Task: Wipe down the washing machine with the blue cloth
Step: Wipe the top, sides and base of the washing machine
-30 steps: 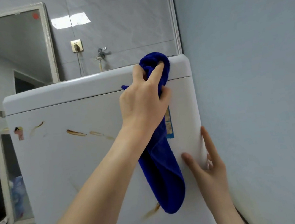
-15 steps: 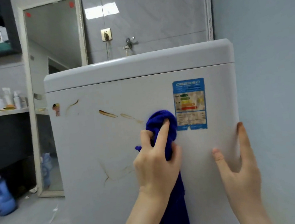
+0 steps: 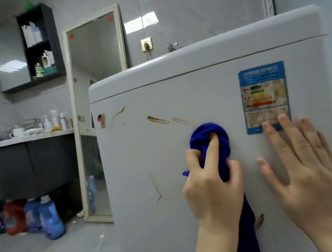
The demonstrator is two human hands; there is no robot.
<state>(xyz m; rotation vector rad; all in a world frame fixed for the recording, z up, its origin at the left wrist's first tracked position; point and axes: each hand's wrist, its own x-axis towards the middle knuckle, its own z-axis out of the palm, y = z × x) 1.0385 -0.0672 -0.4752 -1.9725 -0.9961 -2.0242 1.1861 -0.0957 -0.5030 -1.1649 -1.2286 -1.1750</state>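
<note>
On the far left a black wall shelf [image 3: 40,43] holds some bottles, too blurry to count. Under it a tabletop [image 3: 24,139] has one white cup [image 3: 16,132] and a few pump bottles. On the floor below stand one red jug [image 3: 13,215] and two blue jugs [image 3: 51,221]. Next comes a tall mirror [image 3: 98,92] with two red dots on top. On the wall are one socket [image 3: 146,44] and one tap [image 3: 172,46].

The white washing machine [image 3: 151,221] fills the right side. It has one tiny sticker [image 3: 101,120] and brown streaks [image 3: 158,120] across its front. The left grip [image 3: 212,187] is curled tight round the blue cloth [image 3: 207,133] and pushes it on the machine's front, just under the streaks; the rest of the cloth hangs down. The right grip [image 3: 304,167] is flat and spread on the machine – its fingertips cover the bottom of one blue label [image 3: 264,92]. The label has coloured bars, green down to red, but the writing is too blurry to read.
</note>
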